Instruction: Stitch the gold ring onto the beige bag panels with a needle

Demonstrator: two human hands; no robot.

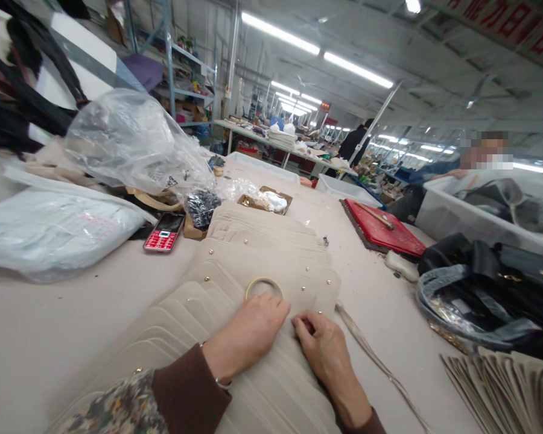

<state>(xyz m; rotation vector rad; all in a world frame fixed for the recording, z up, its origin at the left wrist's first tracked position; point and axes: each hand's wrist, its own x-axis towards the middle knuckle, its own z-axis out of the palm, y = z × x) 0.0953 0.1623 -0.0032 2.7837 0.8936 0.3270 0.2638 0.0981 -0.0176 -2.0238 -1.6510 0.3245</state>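
Note:
Under both hands spreads a long overlapping stack of beige panels [235,259], several with small gold-coloured studs. My left hand [253,322] has its fingers closed on a narrow yellow-rimmed roll of tape [263,279], whose far rim stands out above the knuckles. Just right of it, my right hand [323,340] is closed in a pinch low over the panels. Whatever lies between its thumb and finger is too small to make out. A thin beige strap [366,346] trails down the table beside the right hand.
Left of the stack lie a red-keyed phone [163,234] and a plastic-wrapped bundle [63,229]. Behind it sits a small box of metal parts [266,202]. On the right are a red board [384,228] with a hammer [374,215], black bags [484,277] and more beige pieces [507,386].

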